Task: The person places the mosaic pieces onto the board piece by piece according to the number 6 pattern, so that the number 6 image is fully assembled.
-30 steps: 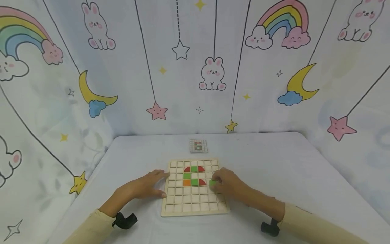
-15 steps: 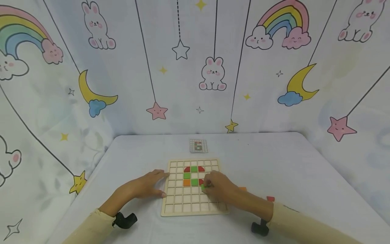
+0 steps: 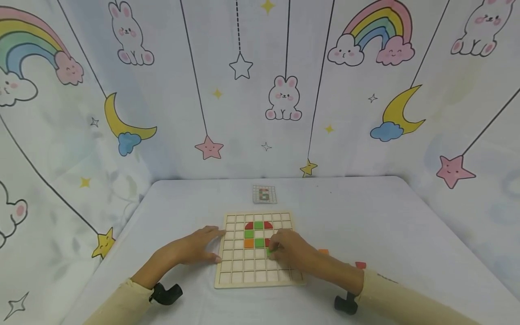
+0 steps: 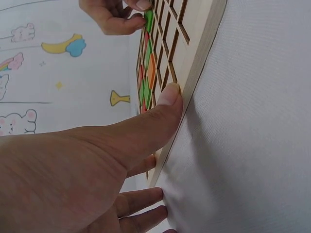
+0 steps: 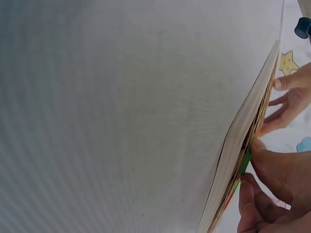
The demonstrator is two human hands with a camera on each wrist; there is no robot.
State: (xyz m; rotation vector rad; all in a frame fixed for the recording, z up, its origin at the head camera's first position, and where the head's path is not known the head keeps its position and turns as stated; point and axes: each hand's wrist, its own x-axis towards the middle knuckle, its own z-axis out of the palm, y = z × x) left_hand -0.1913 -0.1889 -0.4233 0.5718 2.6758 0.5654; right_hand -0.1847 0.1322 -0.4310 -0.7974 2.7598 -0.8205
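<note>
A flat, square-cornered board of pale wood [image 3: 237, 266], cut by thin ridges into shallow square cells, lies on a bench [image 3: 187, 198] covered in smooth white cloth. Seven coloured tiles sit in its cells: three green squares [image 3: 258, 225], one orange square [image 3: 249, 243] and three red tiles [image 3: 249, 226] — two with a rounded corner, the third partly hidden by fingers.

The right hand [image 3: 294, 248] is nearly closed, thumb and fingertips pinching an eighth tile, a green one [image 5: 245, 162], at the board's surface, just nearer the person than the partly hidden red tile; whether it is seated in its cell I cannot tell. The left hand [image 3: 195, 246] is spread wide and grips nothing — its thumb touches the board's left rim, with a fingertip at the same edge farther up.

Beyond the board lies one small card [image 3: 264, 194] printed with a grid and a coloured figure. On the cloth to the right, near the right forearm, are one loose orange piece [image 3: 323, 252] and one loose red piece [image 3: 360, 265].
</note>
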